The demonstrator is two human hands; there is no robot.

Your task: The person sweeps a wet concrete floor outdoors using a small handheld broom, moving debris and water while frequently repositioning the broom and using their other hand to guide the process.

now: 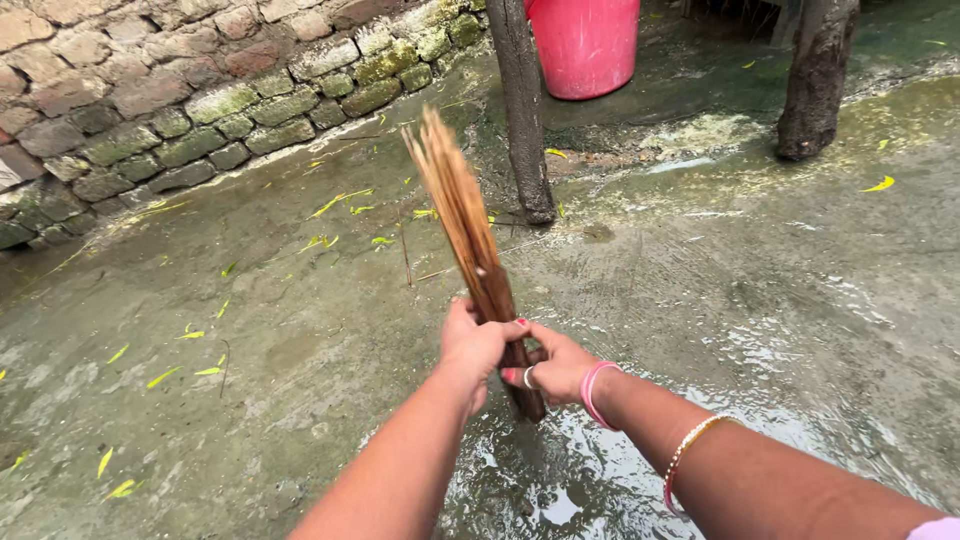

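A bundle of thin brown sticks, a hand broom [465, 215], points up and away from me over wet ground. My left hand [472, 345] is wrapped around its lower part. My right hand [560, 368] grips the same bundle just beside and below, near the butt end. The right wrist wears a pink bangle and a beaded bracelet; a ring shows on one finger. The butt end hangs over a puddle.
Wet concrete ground [760, 290] with scattered yellow-green leaves. A mossy brick wall [150, 110] runs along the left. A dark post [525, 110] stands ahead, a red bucket [585, 45] behind it, and a tree trunk [815, 85] at the right.
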